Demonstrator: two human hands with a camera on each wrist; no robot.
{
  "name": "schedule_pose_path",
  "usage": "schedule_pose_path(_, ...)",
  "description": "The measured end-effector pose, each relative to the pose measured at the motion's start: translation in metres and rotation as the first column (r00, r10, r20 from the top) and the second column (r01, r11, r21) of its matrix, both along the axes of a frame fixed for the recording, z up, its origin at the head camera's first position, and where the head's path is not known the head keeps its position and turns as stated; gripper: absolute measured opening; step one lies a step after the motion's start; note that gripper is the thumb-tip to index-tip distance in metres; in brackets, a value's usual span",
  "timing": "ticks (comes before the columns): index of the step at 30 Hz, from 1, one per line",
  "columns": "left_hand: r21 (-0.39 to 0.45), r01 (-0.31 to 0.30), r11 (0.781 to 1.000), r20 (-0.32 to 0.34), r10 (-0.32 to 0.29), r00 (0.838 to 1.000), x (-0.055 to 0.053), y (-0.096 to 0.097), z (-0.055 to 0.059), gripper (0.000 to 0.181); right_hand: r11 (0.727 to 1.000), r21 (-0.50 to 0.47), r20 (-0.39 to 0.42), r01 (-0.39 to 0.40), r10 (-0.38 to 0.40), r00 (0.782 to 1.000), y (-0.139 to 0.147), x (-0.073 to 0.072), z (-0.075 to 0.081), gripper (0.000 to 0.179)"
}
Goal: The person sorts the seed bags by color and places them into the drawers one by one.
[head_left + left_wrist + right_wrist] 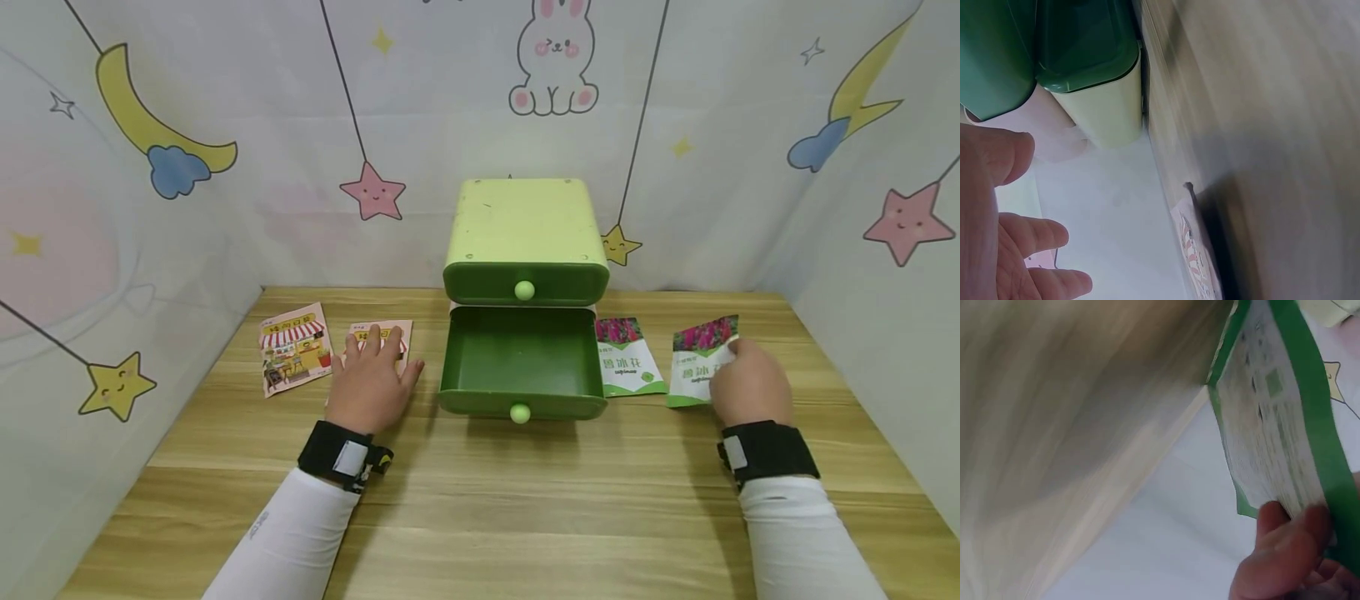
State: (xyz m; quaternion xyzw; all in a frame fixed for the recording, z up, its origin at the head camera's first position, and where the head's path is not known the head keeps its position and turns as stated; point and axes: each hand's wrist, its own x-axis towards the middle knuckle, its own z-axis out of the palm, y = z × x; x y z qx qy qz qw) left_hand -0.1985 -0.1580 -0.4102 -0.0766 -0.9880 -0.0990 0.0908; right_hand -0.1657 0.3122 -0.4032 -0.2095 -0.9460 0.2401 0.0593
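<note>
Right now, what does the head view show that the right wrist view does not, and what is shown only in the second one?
Only the head view shows the two pink packets and the open green drawer. Only the right wrist view shows the green-bordered reverse face of the held packet; its small print is too blurred to read. Both show that packet, the right grip pinching it, the wooden table and the white backdrop.
</note>
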Motion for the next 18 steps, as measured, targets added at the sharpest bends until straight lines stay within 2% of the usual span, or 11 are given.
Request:
schedule_pose_path(8,0.020,0.008,1.000,-0.022,-0.008,1.000,0.001,0.000,0.001,0.065,1.000,-0.025,-0.159,0.004,-0.007,0.987,-0.005,0.002,0.003,0.048)
schedule_pose_path(15,0.056,0.025,0.998,-0.062,-0.022,0.998,0.001,0.001,0.004,0.063,0.997,-0.064,-0.300,0.036,-0.054,0.952,-0.012,0.002,0.012,0.046)
schedule_pose_path(18,0.082,0.033,0.996,-0.098,-0.025,0.995,0.000,0.001,0.005,0.062,0.995,-0.085,-0.370,0.051,-0.079,0.926,-0.016,0.005,0.018,0.045)
